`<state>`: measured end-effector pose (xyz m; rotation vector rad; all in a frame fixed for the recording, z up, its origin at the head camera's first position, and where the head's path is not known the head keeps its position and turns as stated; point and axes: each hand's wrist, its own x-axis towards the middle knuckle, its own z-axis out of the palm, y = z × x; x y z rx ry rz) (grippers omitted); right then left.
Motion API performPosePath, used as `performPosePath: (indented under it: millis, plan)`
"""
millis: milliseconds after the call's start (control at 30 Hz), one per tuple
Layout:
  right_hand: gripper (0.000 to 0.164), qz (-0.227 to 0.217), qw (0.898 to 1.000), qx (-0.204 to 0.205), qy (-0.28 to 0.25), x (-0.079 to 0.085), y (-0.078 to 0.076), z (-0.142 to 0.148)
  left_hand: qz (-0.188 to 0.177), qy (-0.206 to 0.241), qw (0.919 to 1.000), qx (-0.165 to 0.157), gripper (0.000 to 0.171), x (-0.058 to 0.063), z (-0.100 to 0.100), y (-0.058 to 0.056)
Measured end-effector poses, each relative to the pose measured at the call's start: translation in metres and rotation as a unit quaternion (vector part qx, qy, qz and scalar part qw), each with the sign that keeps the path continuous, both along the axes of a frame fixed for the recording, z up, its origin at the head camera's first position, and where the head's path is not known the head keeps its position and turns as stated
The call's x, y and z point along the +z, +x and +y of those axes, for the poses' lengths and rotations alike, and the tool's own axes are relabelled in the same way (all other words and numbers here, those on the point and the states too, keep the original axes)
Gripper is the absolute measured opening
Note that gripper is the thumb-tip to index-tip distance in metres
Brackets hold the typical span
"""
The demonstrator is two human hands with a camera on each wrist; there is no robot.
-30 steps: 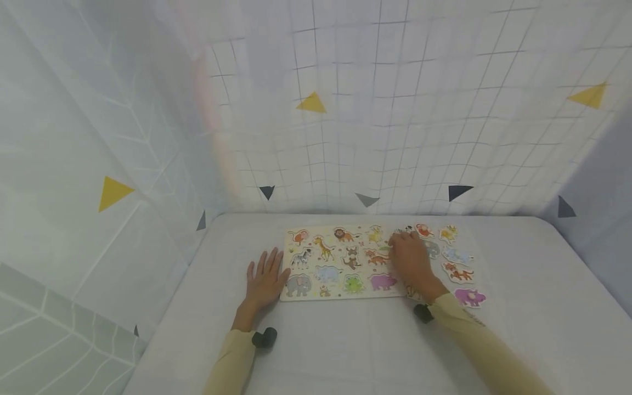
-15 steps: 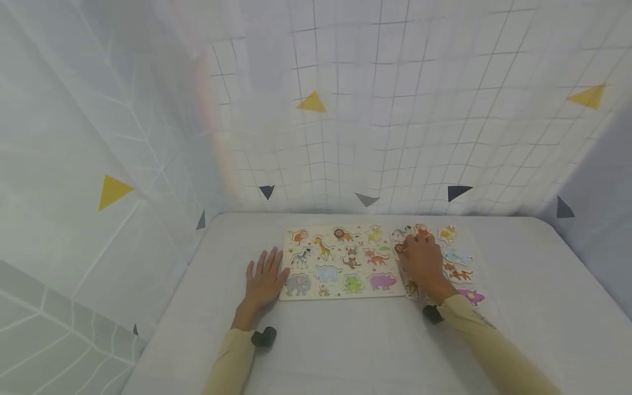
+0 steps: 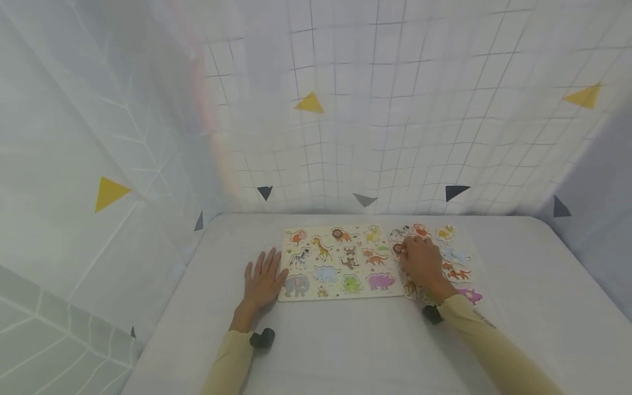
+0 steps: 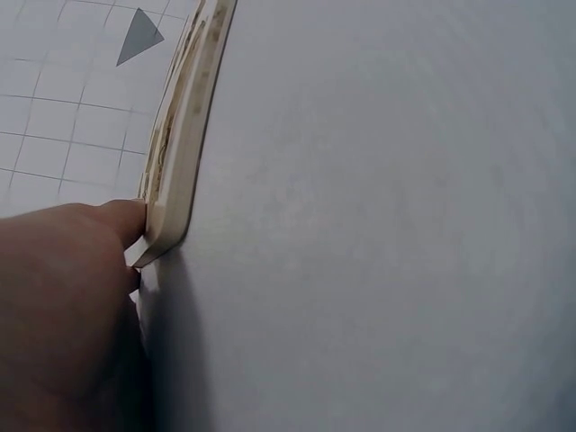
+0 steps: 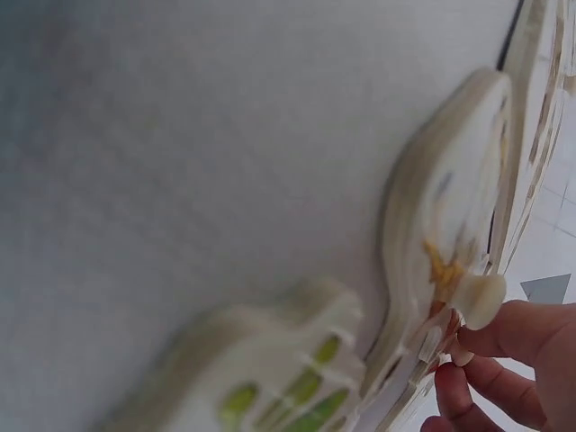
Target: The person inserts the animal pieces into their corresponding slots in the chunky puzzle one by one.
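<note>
A wooden animal puzzle board [image 3: 340,299] lies flat on the table. My left hand [image 3: 263,282] rests on the table with fingers spread, its thumb against the board's left edge; the left wrist view shows that thumb at the board's corner [image 4: 171,225]. At the board's right side, my right hand [image 3: 423,266] pinches the small knob [image 5: 462,354] of the lion puzzle piece [image 3: 398,249] between thumb and fingertips. The hand hides part of that piece. Just nearer lies the giraffe piece [image 3: 411,288], whose round knob [image 5: 483,300] stands close to my thumb.
Loose knobbed pieces surround the right hand: zebra [image 3: 399,233], monkey [image 3: 421,230], a yellow animal [image 3: 446,233], blue rhino [image 3: 459,254], tiger [image 3: 459,272] and purple hippo [image 3: 471,296]. A green piece [image 5: 288,387] is near the right wrist. Patterned curtains [image 3: 365,137] hang behind the table.
My right hand has shifted right and slightly nearer, uncovering the zebra piece, and is now at the lion piece. It has barely moved over the last half second. The left hand stays put.
</note>
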<state>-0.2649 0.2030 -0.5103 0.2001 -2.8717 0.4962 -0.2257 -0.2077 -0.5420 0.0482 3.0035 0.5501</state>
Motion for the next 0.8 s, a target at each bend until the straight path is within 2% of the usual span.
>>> performPosePath:
  millis: [400,800]
  plan:
    - [0.012,0.017,1.0,0.007,0.0,-0.0034,-0.0024,0.0037,0.007,0.017,0.9998,-0.003,0.069,0.0003,0.0003,0.0018]
    - [0.014,0.011,1.0,0.015,-0.009,0.0025,-0.0034,0.0015,0.013,0.015,0.9998,-0.007,0.069,-0.0034,-0.0026,-0.0002]
